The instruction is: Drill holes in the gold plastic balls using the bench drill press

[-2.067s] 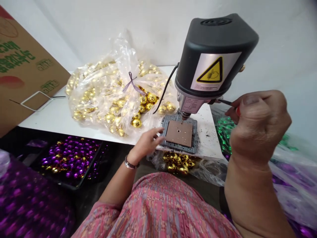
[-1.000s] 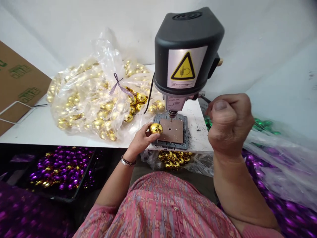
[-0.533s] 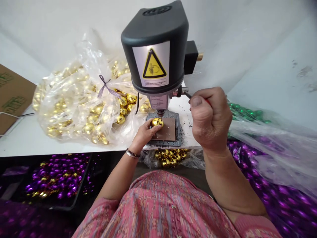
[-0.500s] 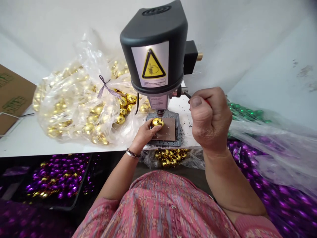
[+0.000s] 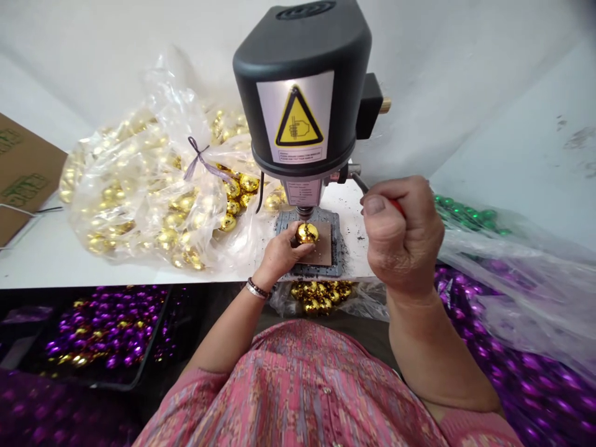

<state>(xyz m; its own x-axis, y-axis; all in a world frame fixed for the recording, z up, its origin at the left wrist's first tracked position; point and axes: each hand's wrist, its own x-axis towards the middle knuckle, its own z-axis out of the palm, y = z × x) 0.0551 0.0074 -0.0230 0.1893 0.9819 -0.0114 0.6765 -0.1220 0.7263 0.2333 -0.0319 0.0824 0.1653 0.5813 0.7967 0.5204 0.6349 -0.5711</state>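
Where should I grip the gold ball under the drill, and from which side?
Probably best to pinch the gold ball around its sides, coming from the left, as the left hand does: it is round, and the drill chuck stands right above its top, so fingers should stay off there.

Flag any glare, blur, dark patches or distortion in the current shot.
Head view: white glare streaks the plastic bag, with small highlights on the gold ball in the left hand; head view: deep shadow below the table, purple balls at lower left dim and soft; head view: wide-angle look, right hand looming larger than the left.
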